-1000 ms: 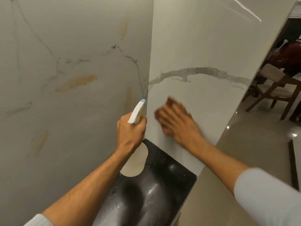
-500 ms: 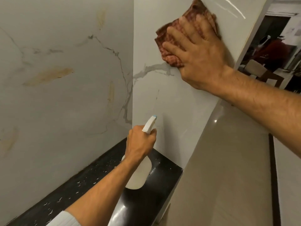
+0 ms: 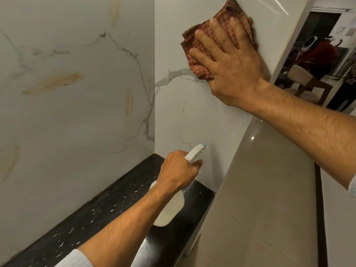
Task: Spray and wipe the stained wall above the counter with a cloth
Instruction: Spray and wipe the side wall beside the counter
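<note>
Two hands up: the right hand (image 3: 231, 68) and the left hand (image 3: 177, 171). One red cloth (image 3: 204, 45), one spray bottle (image 3: 173, 201), one black counter (image 3: 107, 207). Four tan stains on the left wall (image 3: 77, 112). One chair (image 3: 306, 81), right edge.

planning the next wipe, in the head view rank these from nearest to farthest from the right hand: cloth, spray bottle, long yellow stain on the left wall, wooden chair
From the right hand:
1. Cloth, pressed flat under its fingers on the right wall.
2. Spray bottle, lower down, gripped in the left hand over the counter.
3. Long yellow stain, across the corner on the left wall.
4. Wooden chair, in the room beyond the wall's edge.
</note>
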